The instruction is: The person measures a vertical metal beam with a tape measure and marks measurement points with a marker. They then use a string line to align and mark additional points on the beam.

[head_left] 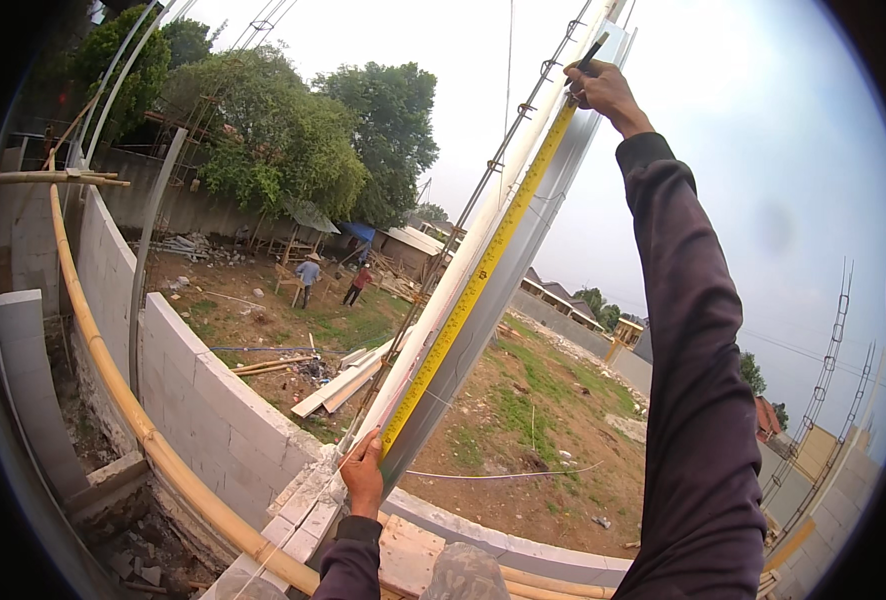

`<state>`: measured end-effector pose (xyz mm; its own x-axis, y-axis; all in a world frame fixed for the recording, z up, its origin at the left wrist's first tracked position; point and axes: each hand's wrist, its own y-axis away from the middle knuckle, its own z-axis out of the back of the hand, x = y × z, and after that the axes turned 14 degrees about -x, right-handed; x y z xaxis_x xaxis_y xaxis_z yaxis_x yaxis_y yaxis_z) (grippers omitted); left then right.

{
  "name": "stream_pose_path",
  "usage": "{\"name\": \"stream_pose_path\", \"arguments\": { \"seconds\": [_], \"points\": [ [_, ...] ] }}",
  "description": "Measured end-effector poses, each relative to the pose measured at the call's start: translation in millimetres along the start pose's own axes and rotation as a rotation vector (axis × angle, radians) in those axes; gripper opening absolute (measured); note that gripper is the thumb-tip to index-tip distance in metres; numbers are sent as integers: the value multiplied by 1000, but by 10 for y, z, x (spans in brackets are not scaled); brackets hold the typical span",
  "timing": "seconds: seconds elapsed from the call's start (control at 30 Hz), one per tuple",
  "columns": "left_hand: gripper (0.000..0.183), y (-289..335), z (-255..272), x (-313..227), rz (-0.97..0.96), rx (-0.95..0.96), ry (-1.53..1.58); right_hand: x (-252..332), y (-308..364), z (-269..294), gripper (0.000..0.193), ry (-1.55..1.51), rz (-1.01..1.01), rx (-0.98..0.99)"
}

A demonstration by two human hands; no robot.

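Note:
A yellow tape measure (pixel 483 270) lies stretched along a tall, tilted grey metal channel (pixel 531 235). At its lower end my left hand (pixel 365 478) is closed on the tape, with fingers against the channel's edge. My right hand (pixel 608 95) is raised high near the channel's top, pinching a dark pen or marker (pixel 591 54); its fingers touch the upper part of the tape. Whether they also grip the tape is hidden. A white pole (pixel 511 188) runs beside the channel, with tied steel reinforcing bars (pixel 498 160) along it.
A bamboo pole (pixel 141 420) curves past on the left, beside a light block wall (pixel 213 395). Wooden planks (pixel 408 555) lie below me. Two people (pixel 331 284) stand in the yard beyond, near stacked boards (pixel 341 385). More rebar cages (pixel 813 400) rise at right.

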<state>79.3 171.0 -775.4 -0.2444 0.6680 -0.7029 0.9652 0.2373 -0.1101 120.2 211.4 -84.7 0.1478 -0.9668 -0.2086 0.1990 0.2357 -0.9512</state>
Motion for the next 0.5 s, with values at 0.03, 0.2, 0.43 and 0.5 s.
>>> {"name": "stream_pose_path", "arguments": {
  "seconds": [0.03,0.2,0.43,0.5],
  "points": [
    [24,1,0,-3,-7,-3,4,11,30,4,25,-11,35,-13],
    [25,24,-6,-46,41,-11,13,40,215,-26,21,-123,-116,-145],
    [25,44,-30,-135,98,-36,-40,-8,415,-106,37,-245,-131,-300],
    [26,36,-43,-149,46,-29,0,-14,441,-81,41,-449,-187,-300]
  ]
}}
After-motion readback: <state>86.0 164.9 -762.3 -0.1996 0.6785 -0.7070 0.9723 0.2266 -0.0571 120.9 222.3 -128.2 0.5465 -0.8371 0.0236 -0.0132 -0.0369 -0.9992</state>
